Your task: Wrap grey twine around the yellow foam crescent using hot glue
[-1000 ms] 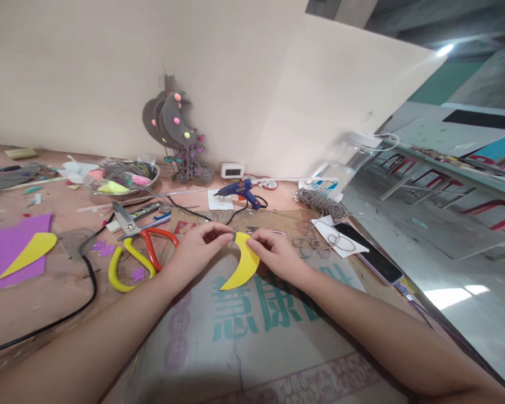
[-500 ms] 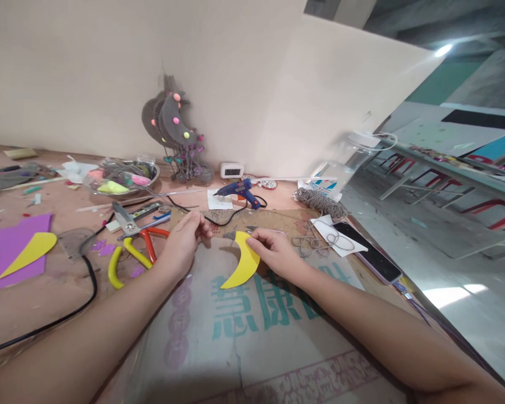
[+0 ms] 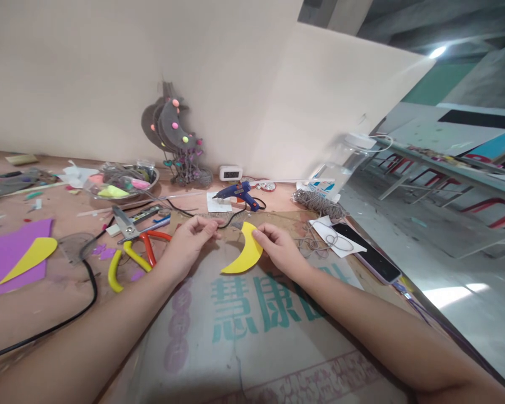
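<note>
A yellow crescent cutout (image 3: 247, 253) is pinched along its outer edge by my right hand (image 3: 280, 249). Its upper tip points up and its lower tip to the left, above the printed sheet (image 3: 219, 359). Just left of the crescent, my left hand (image 3: 193, 244) has its fingertips pressed together; whatever may be between them is too small to make out. A small grey patch (image 3: 238, 224) shows by the crescent's upper tip. Behind both hands, a blue glue gun (image 3: 240, 194) rests with its nozzle toward the left, over a white paper piece (image 3: 217, 203).
Scissors (image 3: 141, 247) with orange and yellow handles lie left of my left forearm. Purple sheets (image 3: 8, 238) carry another yellow cutout (image 3: 31, 258). Grey yarn (image 3: 317, 203) and a phone (image 3: 368, 255) are at the right. A bowl (image 3: 151, 182) and grey crescent decorations (image 3: 172, 126) stand behind.
The yellow crescent has turned slightly, its lower tip swinging upward. My left hand has shifted a little right and its fingers have come closer together at the tips. My right hand keeps its hold.
</note>
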Motion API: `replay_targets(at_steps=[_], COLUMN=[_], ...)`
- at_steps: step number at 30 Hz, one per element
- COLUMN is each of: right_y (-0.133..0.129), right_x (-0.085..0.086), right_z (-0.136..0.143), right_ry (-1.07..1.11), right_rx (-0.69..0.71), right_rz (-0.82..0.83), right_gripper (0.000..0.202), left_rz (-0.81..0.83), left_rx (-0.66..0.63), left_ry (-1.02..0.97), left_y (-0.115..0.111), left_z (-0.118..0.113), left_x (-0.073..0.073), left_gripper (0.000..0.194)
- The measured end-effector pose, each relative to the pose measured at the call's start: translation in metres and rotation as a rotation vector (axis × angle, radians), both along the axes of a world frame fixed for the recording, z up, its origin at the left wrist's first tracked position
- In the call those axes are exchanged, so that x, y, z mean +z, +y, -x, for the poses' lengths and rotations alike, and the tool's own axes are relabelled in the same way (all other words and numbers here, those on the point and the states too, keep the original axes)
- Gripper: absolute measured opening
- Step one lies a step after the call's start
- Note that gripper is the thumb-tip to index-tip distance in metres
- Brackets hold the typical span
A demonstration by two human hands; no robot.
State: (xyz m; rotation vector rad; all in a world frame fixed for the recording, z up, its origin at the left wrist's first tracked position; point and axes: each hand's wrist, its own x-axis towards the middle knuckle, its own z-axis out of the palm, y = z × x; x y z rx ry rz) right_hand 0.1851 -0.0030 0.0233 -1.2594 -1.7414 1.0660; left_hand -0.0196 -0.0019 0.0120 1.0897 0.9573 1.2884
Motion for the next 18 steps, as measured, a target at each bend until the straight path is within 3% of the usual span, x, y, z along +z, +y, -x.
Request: replay_targets(at_steps=[4,8,11,18], right_y=[-0.0021,-0.0024,-0.0006,-0.0029], right_x=[0.0012,0.0055,0.0065,0.0013], right_z=[0.0016,-0.0010,-0.0035,-0.0001], right_ry=[-0.010,0.022,0.050,0.024], right_rx=[0.027,-0.056,-0.100,-0.009], right_rz=[0.008,-0.032,-0.051,-0.006], right_gripper=[0.027,0.030,0.030,0.028], left_rz=[0.019,0.076,0.066,-0.013], left_rx=[-0.064,-0.031,0.000,-0.045], left_ry=[-0.005,0.011,0.037,0.217], left_y=[-0.0012,-0.0005,-0.0007,-0.0027], left_z=[0.0002,0.0005,0.0000,-0.0016], left_x=[-0.0005,-0.0014,-0.0009,-0.0009], left_gripper=[0.031,0.041,0.035,0.027])
